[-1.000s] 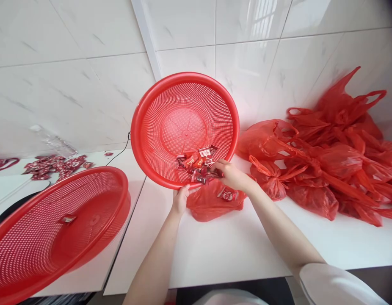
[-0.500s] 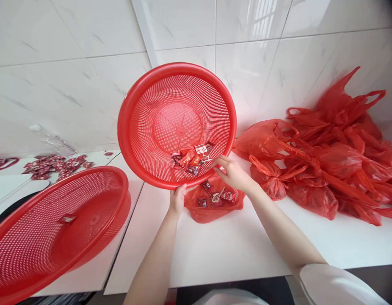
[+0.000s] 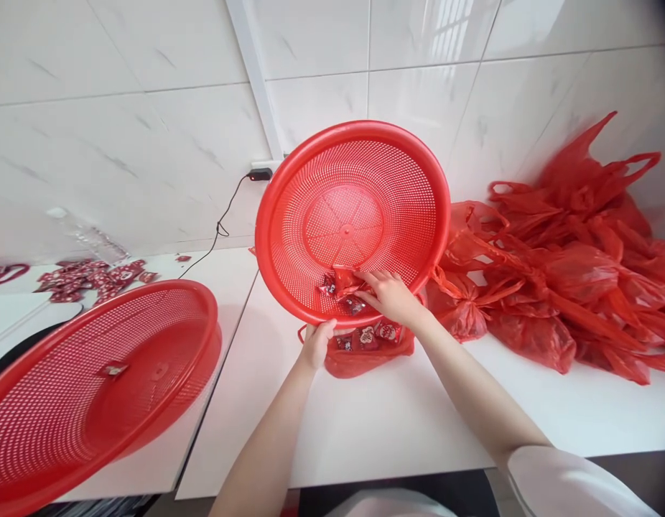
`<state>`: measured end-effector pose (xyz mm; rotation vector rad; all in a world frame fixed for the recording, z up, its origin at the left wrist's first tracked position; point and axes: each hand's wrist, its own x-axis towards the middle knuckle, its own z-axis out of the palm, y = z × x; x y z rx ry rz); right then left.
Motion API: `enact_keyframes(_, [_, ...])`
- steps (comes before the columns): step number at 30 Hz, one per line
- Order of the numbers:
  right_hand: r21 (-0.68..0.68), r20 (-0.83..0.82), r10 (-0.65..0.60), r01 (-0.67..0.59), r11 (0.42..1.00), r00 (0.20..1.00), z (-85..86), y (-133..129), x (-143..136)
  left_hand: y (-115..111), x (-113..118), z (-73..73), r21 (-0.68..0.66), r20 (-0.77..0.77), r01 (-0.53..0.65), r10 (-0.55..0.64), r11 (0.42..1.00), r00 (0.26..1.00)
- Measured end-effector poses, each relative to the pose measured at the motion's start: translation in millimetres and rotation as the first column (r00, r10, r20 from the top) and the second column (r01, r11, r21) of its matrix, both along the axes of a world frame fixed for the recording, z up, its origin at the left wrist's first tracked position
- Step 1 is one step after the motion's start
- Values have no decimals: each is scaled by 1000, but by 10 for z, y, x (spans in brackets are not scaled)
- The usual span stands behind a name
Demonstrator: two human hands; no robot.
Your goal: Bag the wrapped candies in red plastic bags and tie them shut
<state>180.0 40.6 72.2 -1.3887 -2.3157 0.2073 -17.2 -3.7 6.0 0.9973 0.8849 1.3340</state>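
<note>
Mid-frame, the left hand held a tipped basket by its rim, over a bag. The right hand, fingers loosely open, touched sweets inside; gentle sweeping seemed needed.

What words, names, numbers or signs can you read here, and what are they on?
No words or numbers are clear enough to quote.
Wrapped pieces in the tilted basket: blurred print.
Wrappers in the red bag: white marks, too blurred.
Far-left packets: pale marks, too small.
Lone packet in the left basket: too small.
</note>
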Motion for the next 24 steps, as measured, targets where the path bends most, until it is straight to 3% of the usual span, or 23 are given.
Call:
enact_keyframes(4, [-14, -133, -27, 25, 1000, 991, -25, 69, 47, 19, -14, 24, -2, 3, -14, 14, 1000, 1000])
enact_keyframes(14, [-122, -367, 183, -243, 962, 912, 34, 57, 126, 100, -139, 70, 68, 82, -123, 117, 990, 990])
enact_keyframes(19, [-221, -403, 201, -308, 926, 893, 144, -18, 90, 118, -172, 88, 72, 106, -143, 135, 987, 985])
enact_keyframes(24, [-22, -499, 146, -180, 983, 855, 168, -64, 46, 60, -150, 103, 86, 62, -64, 58, 994, 996])
